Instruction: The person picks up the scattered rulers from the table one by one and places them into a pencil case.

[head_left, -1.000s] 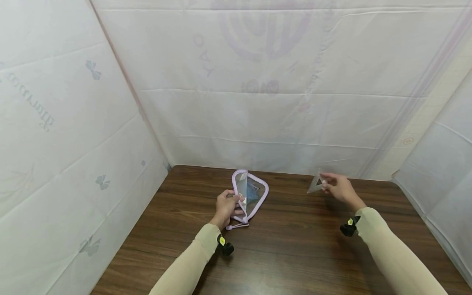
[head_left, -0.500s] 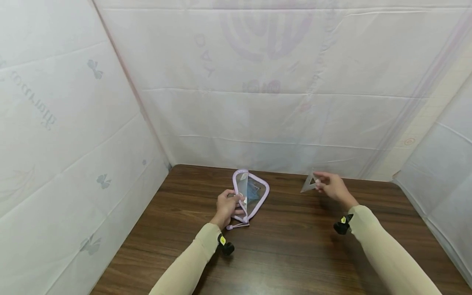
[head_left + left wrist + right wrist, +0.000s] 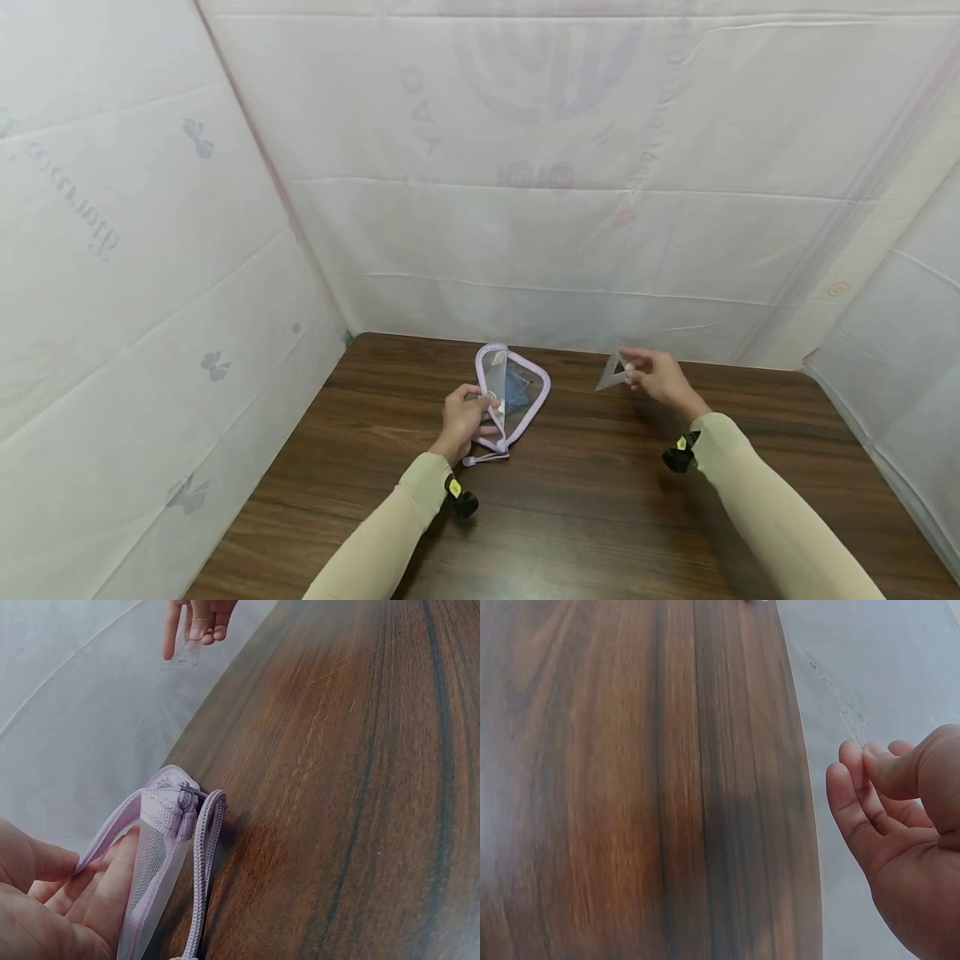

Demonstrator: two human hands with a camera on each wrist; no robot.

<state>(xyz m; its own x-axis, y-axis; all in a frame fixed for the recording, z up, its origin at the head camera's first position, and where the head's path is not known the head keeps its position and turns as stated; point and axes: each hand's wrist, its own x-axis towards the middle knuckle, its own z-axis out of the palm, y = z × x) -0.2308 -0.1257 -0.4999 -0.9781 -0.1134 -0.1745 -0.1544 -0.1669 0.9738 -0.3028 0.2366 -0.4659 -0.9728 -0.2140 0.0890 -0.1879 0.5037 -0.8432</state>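
A small see-through mesh pouch (image 3: 534,407) with a lilac border and zip is on the table, its mouth spread apart. My left hand (image 3: 462,419) pinches one edge of it between thumb and fingers; in the left wrist view the lilac zip end (image 3: 171,802) and a cord pull (image 3: 202,877) show close up. Something bluish (image 3: 516,388) lies inside the pouch, too blurred to name. To the right of the pouch, my right hand (image 3: 658,382) pinches a clear set square (image 3: 611,372) above the table. Scale marks on the set square (image 3: 836,696) show in the right wrist view.
The dark wood-grain table (image 3: 570,517) ends at the back against a pale printed sheet (image 3: 480,250). More sheeting hangs on the left (image 3: 150,333) and right sides. Both wrists carry a black strap-on camera.
My right hand has moved left with the set square, closer to the pouch. My left hand and the pouch stay almost where they were.
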